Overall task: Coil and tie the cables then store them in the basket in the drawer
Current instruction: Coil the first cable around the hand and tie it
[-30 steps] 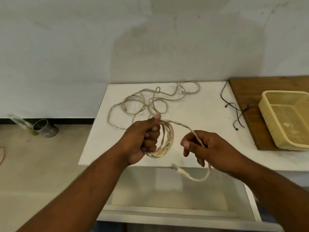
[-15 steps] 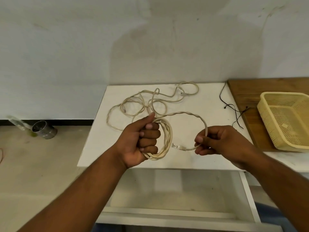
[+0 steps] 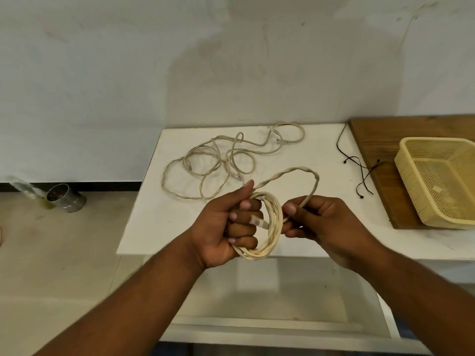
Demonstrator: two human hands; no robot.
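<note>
Coil [image 3: 267, 227]: cream cable wound in several loops, held upright over the front edge of the desk [image 3: 144, 222]. Left hand [image 3: 226, 227] clenched around the coil's left side, thumb up along the top. A free tail leaves the top of the coil, arcs right and comes down into the right hand [image 3: 323, 227].

Right hand: thumb and fingers pinched on the tail just beside the coil's right edge. The tail passes through the coil; its plug [image 3: 257, 221] shows pale against the left fingers, apparently a clear connector, though the view is blurred there.

Loose cable [image 3: 218, 160]: cream, uncoiled, lying in tangled loops on the desk behind the hands.

Black cord [image 3: 359, 163]: thin, lying across the desk's right part and onto the board [image 3: 372, 134].

Board: brown wood, at the desk's right, partly overlapping it.

Basket [image 3: 437, 181]: pale yellow mesh plastic, resting on the board, tilted, well apart from the hands.

Drawer [image 3: 282, 304]: white, pulled open below the desk's front edge, under the forearms.

Tin [image 3: 65, 197]: metal, on its side on the floor at left, near the wall.
</note>
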